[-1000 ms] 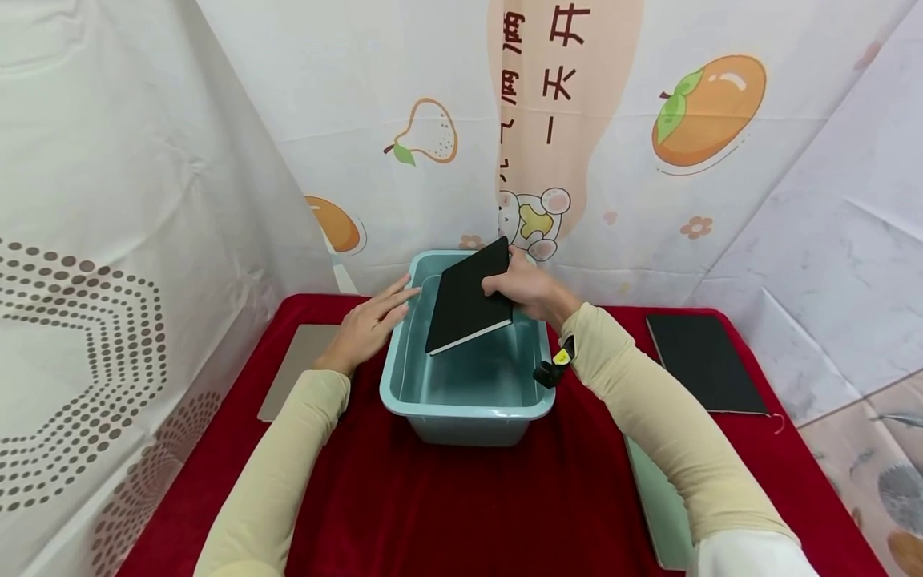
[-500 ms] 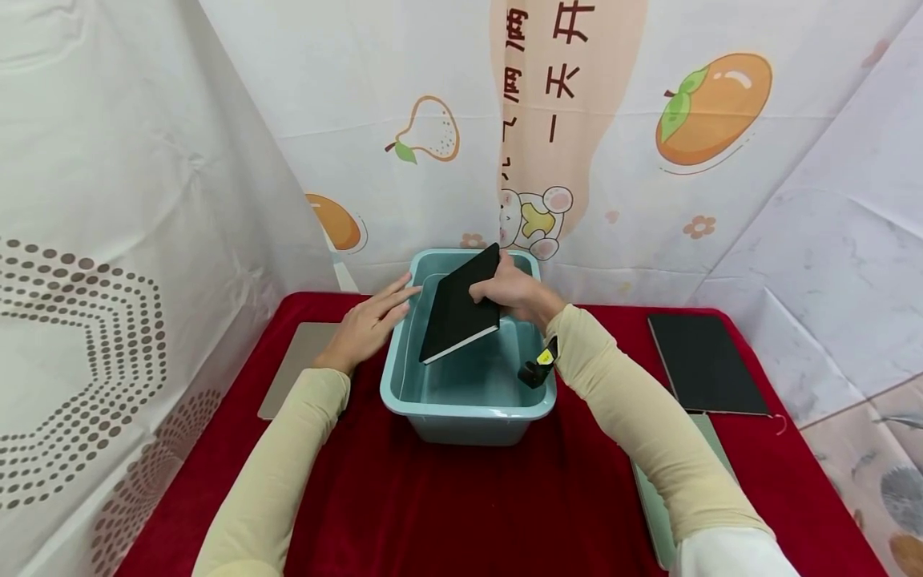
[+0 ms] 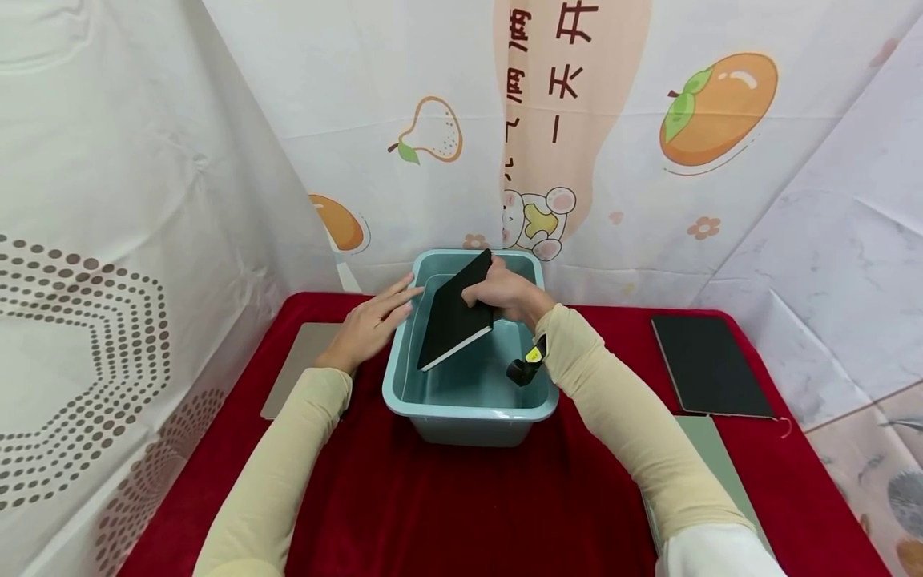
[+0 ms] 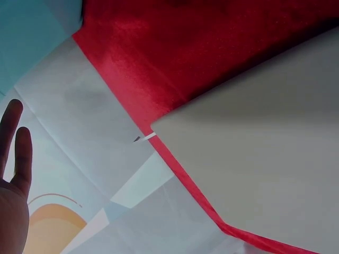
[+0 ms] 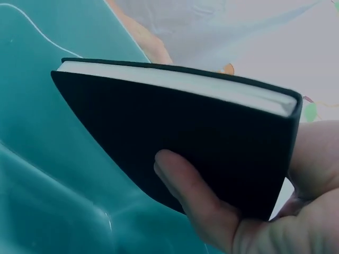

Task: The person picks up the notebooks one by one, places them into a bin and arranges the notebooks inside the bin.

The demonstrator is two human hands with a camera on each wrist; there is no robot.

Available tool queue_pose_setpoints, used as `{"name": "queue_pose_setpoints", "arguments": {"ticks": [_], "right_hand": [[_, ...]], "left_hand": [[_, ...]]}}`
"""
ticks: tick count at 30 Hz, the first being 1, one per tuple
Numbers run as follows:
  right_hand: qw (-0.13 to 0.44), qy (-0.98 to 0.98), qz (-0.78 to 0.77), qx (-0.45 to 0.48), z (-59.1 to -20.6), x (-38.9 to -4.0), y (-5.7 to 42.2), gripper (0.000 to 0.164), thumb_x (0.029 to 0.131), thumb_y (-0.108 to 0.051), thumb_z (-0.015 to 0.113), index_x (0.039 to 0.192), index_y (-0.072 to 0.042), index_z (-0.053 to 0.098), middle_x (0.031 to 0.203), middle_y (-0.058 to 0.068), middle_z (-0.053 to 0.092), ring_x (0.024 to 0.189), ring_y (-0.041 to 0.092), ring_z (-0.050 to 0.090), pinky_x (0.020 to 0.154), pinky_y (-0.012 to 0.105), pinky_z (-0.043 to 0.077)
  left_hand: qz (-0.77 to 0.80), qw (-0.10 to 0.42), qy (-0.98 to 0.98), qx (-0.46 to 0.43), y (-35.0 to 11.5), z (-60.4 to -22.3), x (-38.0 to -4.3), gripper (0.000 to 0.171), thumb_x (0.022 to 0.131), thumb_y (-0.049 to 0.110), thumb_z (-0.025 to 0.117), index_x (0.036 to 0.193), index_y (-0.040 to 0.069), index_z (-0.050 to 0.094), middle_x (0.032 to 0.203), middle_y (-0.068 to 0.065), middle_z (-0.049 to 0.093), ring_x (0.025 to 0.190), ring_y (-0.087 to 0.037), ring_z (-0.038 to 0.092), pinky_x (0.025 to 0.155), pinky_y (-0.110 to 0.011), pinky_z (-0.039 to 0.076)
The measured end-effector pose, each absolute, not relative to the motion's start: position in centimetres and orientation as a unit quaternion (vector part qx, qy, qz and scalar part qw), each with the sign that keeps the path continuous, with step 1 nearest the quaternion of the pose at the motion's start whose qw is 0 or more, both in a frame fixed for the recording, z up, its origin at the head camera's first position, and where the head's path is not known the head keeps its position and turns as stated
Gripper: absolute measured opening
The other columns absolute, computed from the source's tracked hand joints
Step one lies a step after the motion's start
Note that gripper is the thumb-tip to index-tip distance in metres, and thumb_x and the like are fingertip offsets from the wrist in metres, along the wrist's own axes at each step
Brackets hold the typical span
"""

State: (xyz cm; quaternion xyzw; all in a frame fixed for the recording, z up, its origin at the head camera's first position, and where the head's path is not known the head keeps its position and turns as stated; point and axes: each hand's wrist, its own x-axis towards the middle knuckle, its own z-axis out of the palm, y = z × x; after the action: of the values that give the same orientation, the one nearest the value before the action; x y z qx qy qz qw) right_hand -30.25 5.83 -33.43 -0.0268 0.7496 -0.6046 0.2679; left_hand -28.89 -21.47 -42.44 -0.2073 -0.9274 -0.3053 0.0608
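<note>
Firstly, surface: we see a red velvety cloth (image 3: 447,513) over the table.
Backdrop: creased white fabric (image 3: 404,96) printed with fruit.
Bin: teal plastic tub (image 3: 469,409), rectangular, smooth-walled.
Notebook: black matte notebook (image 3: 456,318), white page edges, tilted inside the tub.
Our right hand (image 3: 508,292): fingers and thumb clamp the notebook.
Our left hand (image 3: 368,324): flat, fingers straight, against the tub's left rim.
Also: grey board (image 3: 292,377); black tablet-like slab (image 3: 710,365).

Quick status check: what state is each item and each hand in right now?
Black notebook: closed, tilted, held over the bin.
Teal bin: upright, nothing lying inside.
Right hand: grip on the black notebook.
Left hand: fingers straight, on the bin's rim.
Second black notebook: closed, flat on the red cloth.
</note>
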Motion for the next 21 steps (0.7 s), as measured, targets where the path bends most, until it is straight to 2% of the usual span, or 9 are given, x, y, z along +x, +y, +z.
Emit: {"name": "queue_pose_setpoints", "arguments": {"ticks": [5, 12, 21], "right_hand": [[0.270, 0.760, -0.591, -0.032, -33.5, -30.4, 5.3, 0.092, 0.086, 0.003, 0.056, 0.153, -0.009, -0.005, 0.123, 0.018, 0.040, 0.091, 0.030, 0.059, 0.073, 0.036, 0.056], [0.273, 0.787, -0.552, -0.024, -33.7, -30.7, 4.6, 0.108, 0.085, 0.001, 0.057, 0.160, -0.014, -0.021, 0.127, 0.020, 0.042, 0.086, 0.030, 0.059, 0.070, 0.035, 0.054], [0.277, 0.805, -0.524, -0.024, -34.2, -30.6, 3.4, 0.111, 0.088, -0.001, 0.056, 0.159, -0.019, -0.027, 0.122, 0.019, 0.052, 0.070, 0.025, 0.056, 0.064, 0.034, 0.051]], "left_hand": [[-0.304, 0.063, -0.928, -0.207, -21.6, -42.4, -28.8, 0.044, 0.107, 0.055, 0.037, 0.150, 0.049, 0.043, 0.166, 0.027, 0.024, 0.153, -0.020, 0.037, 0.120, -0.061, 0.034], [-0.305, 0.059, -0.928, -0.204, -21.6, -42.4, -28.9, 0.043, 0.107, 0.056, 0.037, 0.149, 0.055, 0.041, 0.165, 0.030, 0.023, 0.153, -0.019, 0.036, 0.120, -0.060, 0.035], [-0.312, 0.058, -0.926, -0.203, -21.7, -42.5, -28.8, 0.043, 0.107, 0.056, 0.037, 0.149, 0.054, 0.042, 0.163, 0.034, 0.021, 0.153, -0.016, 0.036, 0.120, -0.059, 0.035]]}}
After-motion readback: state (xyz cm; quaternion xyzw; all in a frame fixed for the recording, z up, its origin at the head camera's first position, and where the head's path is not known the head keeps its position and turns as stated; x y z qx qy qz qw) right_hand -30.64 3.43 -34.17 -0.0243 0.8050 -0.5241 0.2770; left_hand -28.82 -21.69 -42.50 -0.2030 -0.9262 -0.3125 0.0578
